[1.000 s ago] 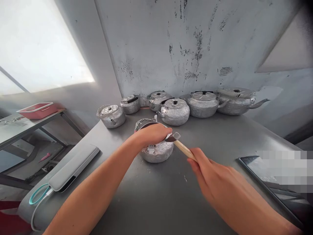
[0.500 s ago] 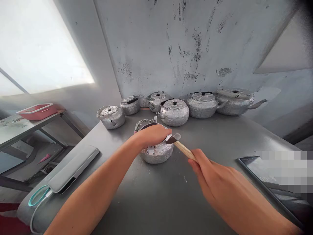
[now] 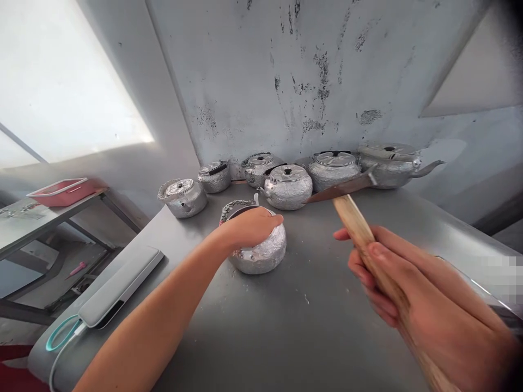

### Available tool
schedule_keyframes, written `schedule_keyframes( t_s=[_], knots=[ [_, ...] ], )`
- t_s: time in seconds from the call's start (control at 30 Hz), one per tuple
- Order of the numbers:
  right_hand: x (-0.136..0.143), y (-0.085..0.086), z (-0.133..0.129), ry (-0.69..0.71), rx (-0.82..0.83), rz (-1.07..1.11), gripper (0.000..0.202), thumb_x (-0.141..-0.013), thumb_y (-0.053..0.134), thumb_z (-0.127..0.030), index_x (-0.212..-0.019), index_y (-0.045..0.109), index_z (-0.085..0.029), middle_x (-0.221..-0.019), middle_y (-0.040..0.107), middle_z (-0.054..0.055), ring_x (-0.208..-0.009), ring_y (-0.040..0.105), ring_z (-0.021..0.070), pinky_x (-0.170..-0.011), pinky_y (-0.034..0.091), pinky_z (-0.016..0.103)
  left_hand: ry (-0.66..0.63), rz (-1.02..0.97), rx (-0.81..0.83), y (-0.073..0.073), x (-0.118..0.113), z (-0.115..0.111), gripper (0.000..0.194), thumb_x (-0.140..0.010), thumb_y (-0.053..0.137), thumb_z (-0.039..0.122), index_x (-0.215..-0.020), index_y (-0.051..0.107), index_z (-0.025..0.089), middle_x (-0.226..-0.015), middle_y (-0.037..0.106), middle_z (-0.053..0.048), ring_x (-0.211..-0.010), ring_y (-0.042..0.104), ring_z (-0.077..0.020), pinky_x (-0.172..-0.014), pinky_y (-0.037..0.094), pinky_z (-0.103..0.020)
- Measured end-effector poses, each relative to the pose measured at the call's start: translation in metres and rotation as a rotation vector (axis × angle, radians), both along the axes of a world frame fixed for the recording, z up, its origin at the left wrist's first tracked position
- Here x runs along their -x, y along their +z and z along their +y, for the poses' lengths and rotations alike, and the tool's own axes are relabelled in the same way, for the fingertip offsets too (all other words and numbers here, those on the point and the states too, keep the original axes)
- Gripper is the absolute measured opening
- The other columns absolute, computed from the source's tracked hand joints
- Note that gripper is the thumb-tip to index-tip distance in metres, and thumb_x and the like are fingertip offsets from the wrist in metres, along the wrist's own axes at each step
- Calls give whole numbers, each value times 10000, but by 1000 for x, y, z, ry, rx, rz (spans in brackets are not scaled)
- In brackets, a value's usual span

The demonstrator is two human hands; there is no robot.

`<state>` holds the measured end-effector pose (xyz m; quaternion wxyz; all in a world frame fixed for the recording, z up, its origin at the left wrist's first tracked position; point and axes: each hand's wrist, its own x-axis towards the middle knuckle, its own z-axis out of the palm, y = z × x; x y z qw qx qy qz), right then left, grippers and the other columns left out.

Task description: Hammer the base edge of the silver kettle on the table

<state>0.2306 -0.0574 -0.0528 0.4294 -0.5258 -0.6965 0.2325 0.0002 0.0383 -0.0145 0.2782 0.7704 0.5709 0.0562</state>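
My left hand (image 3: 249,226) lies flat on top of a small hammered silver kettle (image 3: 261,251) in the middle of the grey table (image 3: 286,321), covering its lid. My right hand (image 3: 408,288) grips the wooden handle of a small hammer (image 3: 351,209), lifted above the table to the right of the kettle. The hammer's dark head points left, level with the row of kettles behind.
Several more silver kettles (image 3: 288,187) stand in a row along the wall at the back. A grey power bank with a teal cable (image 3: 118,286) lies at the table's left edge. A red tray (image 3: 61,190) rests on a side table to the left.
My right hand has raised the hammer up and back from the kettle's rim, closer to the camera. My left hand stays on the kettle.
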Motion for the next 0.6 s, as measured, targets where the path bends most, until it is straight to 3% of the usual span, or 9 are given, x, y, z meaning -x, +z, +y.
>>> schedule_keyframes(
  t_s=[0.1,0.2,0.33,0.43,0.6],
  knots=[
    [6,2,2,123,402,395,321,-1001,476,-563,-1041,593,-267,-678,556,-27,-475,474,125,-379,454,209,-48,-56,58,0,3,-3,471,-1016,343,508,-660,255,212,-624,316,22,-552,312,-132,-552,311,-302],
    [10,6,3,171,568,548,296,-956,549,-540,-1035,548,-255,-708,583,-24,-453,453,109,-398,462,228,-124,-96,113,1,8,-4,522,-1007,383,565,-648,257,208,-617,269,26,-529,264,-120,-513,283,-300],
    [10,2,4,197,609,527,292,-984,513,-563,-1061,533,-282,-693,552,-55,-457,436,94,-420,422,204,-250,-139,206,3,14,-3,592,-971,463,644,-634,244,209,-604,223,35,-511,221,-112,-489,264,-297],
    [9,-5,3,197,581,444,306,-1017,467,-552,-933,536,-266,-691,516,-55,-504,427,94,-448,403,191,-279,-113,213,5,13,-6,611,-964,466,668,-638,225,211,-603,221,36,-506,226,-113,-487,258,-298],
    [9,-11,2,201,588,447,362,-1004,492,-570,-839,519,-249,-758,539,-27,-559,436,112,-438,404,203,-184,79,-44,17,14,-15,613,-1010,341,635,-580,375,199,-616,484,-12,-535,431,-150,-536,332,-317]
  ],
)
